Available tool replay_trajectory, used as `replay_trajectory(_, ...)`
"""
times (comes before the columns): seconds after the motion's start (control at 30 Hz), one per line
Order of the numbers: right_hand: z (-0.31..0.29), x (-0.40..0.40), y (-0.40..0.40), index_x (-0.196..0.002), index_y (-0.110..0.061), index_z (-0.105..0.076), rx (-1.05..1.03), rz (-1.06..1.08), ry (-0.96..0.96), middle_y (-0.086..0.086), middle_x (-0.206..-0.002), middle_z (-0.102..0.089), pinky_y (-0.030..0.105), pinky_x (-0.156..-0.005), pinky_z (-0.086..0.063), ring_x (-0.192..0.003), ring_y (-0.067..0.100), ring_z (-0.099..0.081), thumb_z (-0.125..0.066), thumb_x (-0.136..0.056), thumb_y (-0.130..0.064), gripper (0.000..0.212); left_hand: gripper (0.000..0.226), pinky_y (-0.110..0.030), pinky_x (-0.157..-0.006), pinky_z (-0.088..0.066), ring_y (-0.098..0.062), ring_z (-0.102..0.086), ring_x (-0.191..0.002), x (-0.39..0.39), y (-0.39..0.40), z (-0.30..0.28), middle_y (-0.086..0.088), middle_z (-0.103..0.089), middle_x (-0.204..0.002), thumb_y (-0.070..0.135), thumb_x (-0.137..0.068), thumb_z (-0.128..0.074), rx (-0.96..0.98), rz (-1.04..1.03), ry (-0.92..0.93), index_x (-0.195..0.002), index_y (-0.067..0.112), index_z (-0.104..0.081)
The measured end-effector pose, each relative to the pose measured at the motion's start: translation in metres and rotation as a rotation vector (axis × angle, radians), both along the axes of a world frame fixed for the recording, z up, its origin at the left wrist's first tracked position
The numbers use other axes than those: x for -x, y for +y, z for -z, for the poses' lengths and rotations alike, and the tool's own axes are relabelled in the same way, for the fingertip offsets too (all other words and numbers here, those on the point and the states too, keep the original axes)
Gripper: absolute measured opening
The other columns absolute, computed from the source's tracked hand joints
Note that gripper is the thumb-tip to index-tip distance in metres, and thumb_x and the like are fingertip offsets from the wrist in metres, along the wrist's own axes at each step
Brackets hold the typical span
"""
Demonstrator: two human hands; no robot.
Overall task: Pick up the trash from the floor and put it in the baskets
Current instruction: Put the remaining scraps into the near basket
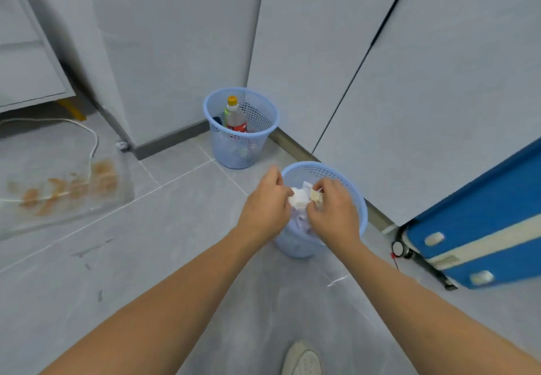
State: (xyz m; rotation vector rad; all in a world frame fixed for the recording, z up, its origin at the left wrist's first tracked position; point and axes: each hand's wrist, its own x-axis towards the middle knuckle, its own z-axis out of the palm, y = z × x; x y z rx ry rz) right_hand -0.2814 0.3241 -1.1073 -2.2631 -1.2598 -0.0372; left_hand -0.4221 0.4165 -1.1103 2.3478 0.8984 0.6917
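Both my hands pinch a crumpled white paper wad — left hand, right hand — knuckles up, directly above the near basket.

Two blue baskets: far basket at 12 o'clock, near basket. One bottle. Two hands: left, right. One shoe.

Bare forearms, no sleeves; white perforated shoe at bottom edge.
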Motion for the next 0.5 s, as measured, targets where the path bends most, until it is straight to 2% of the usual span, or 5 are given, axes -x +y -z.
replay_trajectory(0.07, 0.008, -0.024, -0.010, -0.094, -0.021, -0.052, 0.037, 0.026, -0.020, -0.003, -0.094, -0.058, 0.038, -0.073, -0.046, -0.089, 0.022, -0.052, -0.066, -0.075, -0.011, 0.026, 0.012, -0.035, -0.076, -0.048, -0.025, -0.056, -0.096, -0.032, 0.002, 0.004, -0.008, -0.053, -0.111, 0.014, -0.095, -0.056, -0.024, 0.057, 0.016, -0.097, 0.011, -0.068)
replay_trajectory(0.13, 0.019, -0.044, -0.016, -0.094, -0.021, -0.052, 0.091, 0.038, -0.036, -0.005, -0.094, -0.057, 0.033, -0.074, -0.041, -0.092, 0.022, -0.050, -0.068, -0.073, -0.010, 0.028, 0.013, -0.037, -0.074, -0.048, -0.025, -0.054, -0.097, -0.058, 0.006, 0.014, -0.004, -0.052, -0.101, 0.020, -0.095, -0.060, -0.055, 0.106, 0.085, -0.099, 0.012, -0.068)
replay_trajectory(0.27, 0.037, -0.065, -0.018, -0.097, -0.023, -0.062, 0.295, -0.014, -0.046, -0.005, -0.103, -0.054, 0.039, -0.085, -0.042, -0.100, 0.024, -0.046, -0.065, -0.067, -0.027, 0.031, 0.014, -0.034, -0.077, -0.040, -0.024, -0.051, -0.101, -0.089, 0.007, 0.032, -0.001, -0.065, -0.098, 0.026, -0.086, -0.068, -0.159, 0.168, 0.379, -0.098, 0.021, -0.065)
replay_trajectory(0.37, 0.035, -0.066, -0.022, -0.096, -0.024, -0.062, 0.297, -0.004, -0.031, -0.005, -0.102, -0.052, 0.042, -0.085, -0.044, -0.100, 0.023, -0.045, -0.051, -0.063, -0.031, 0.036, 0.017, -0.038, -0.088, -0.034, -0.025, -0.050, -0.109, -0.090, 0.001, 0.040, -0.001, -0.069, -0.103, 0.024, -0.086, -0.068, -0.274, 0.224, 0.630, -0.103, 0.022, -0.068)
replay_trajectory(0.5, 0.022, -0.057, -0.027, -0.100, -0.022, -0.063, 0.296, 0.002, -0.006, -0.004, -0.104, -0.054, 0.043, -0.085, -0.047, -0.104, 0.024, -0.047, -0.047, -0.067, -0.034, 0.038, 0.026, -0.040, -0.095, -0.033, -0.026, -0.048, -0.114, -0.072, -0.004, 0.038, -0.004, -0.065, -0.114, 0.032, -0.091, -0.057, -0.287, 0.235, 0.675, -0.111, 0.019, -0.069)
